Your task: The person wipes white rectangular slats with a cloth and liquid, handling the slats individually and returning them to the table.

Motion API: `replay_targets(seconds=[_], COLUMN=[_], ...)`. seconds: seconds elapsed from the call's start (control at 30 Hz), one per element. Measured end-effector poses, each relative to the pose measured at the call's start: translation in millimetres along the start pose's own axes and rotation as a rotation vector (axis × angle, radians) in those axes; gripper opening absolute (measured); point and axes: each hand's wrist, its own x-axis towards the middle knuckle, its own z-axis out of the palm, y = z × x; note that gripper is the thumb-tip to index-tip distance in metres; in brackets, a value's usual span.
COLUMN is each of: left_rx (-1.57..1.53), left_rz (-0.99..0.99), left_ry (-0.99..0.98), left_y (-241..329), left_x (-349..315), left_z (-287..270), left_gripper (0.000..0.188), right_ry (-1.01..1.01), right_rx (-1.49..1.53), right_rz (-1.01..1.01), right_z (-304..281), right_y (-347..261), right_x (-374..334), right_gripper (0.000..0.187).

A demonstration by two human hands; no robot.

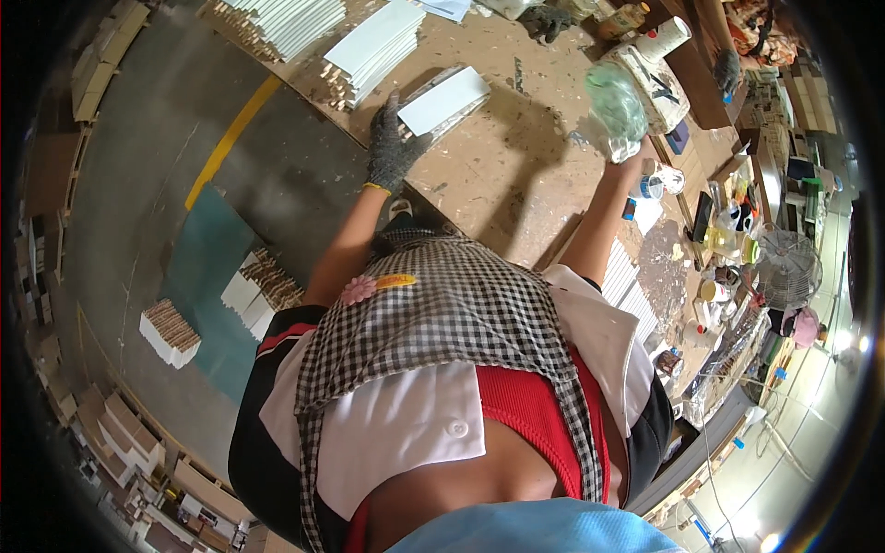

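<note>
The person's left hand [395,147], in a dark grey glove, is at the left edge of the tabletop [479,198]. Its fingers and thumb are partly spread around the near end of a small group of white strips [444,101]. The hand seems to touch this end, but whether it grips firmly I am not able to say. These strips lie a little inward from the left edge, at a slant, with the far end pointing toward the right.

The right hand [629,158] is over the right part of the tabletop, beside a green translucent plastic thing [616,103]. The fingers are mostly hidden by it, so I cannot tell how far they are bent, nor how they hold it.

Toward the far left corner of the tabletop, two bigger stacks lie: a nearer stack [373,51] and a farther stack [286,26], both of white strips. Just beyond the green plastic is a white stained box [653,92], with a white cup [664,39] lying tilted at its far end. Close to the right wrist stands a blue and white jar [651,187]. Farther to the right, a co-worker's gloved hand [726,66] is visible.
</note>
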Motion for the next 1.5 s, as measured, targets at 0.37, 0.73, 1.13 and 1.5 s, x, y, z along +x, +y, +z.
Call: replay_targets(seconds=[0.37,0.73,1.13,1.5], left_rx=[-0.032,0.020,-0.087,0.101], left_rz=[-0.078,-0.099,-0.124,-0.004], left_ry=[-0.041,-0.042,-0.035,0.017], left_y=[10,15,38,23], left_x=[-2,-18,-10,-10], left_z=[-4,-13,-11,-8], left_gripper=[0.116,0.100,0.100,0.090], right_ry=[-0.011,-0.306,-0.565,-1.082], right_rx=[-0.592,-1.250,-1.259,-1.370], right_rz=[-0.629,-1.122,-0.569,-1.066], right_z=[14,102,90,109], right_y=[17,7,167,186], right_x=[-16,-97,-92,-154], right_gripper=[0.042,0.028,0.028,0.029])
